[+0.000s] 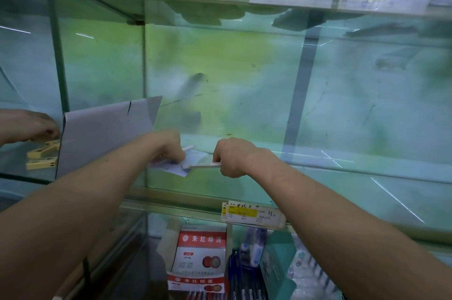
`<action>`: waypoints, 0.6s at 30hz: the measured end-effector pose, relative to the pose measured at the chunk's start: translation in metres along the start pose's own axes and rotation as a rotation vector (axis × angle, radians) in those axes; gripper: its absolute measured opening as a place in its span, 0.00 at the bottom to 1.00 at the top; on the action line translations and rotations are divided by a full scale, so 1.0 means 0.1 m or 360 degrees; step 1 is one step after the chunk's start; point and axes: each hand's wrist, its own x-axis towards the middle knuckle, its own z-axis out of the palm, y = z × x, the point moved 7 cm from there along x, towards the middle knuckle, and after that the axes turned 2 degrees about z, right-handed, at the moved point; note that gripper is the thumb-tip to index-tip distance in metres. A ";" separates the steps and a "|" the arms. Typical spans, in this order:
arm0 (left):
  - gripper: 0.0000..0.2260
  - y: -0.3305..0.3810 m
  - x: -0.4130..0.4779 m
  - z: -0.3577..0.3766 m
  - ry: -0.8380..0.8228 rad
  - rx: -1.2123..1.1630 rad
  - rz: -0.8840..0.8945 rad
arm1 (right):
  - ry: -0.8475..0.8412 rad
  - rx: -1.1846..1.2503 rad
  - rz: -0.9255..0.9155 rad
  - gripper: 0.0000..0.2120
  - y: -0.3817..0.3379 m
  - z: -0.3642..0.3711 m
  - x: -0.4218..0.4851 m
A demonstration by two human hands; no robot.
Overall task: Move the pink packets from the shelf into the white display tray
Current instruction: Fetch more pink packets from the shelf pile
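My left hand is closed on a pale blue-white bundle of flat packets just above the glass shelf. My right hand pinches a thin flat packet seen edge-on, its edge whitish pink, touching the bundle. Both hands meet at the middle of the shelf. A white cardboard tray wall stands tilted at the left, behind my left forearm. The inside of the tray is hidden.
Another hand shows at the far left, beyond the glass divider, over yellow clips. Below the shelf are a red-and-white box of ink-pad packets, pens and a teal box. Price labels hang on the shelf edge.
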 end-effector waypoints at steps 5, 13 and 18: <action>0.07 0.06 -0.04 -0.07 0.0303 0.0228 -0.0002 | -0.0068 0.0069 0.0027 0.16 0.02 0.07 -0.05; 0.08 0.23 -0.16 -0.29 0.0868 0.0253 0.0052 | 0.0070 0.0022 0.0114 0.13 0.22 -0.18 -0.29; 0.05 0.61 -0.35 -0.43 0.0987 0.0362 0.0166 | 0.0111 -0.0030 0.0229 0.11 0.44 -0.38 -0.60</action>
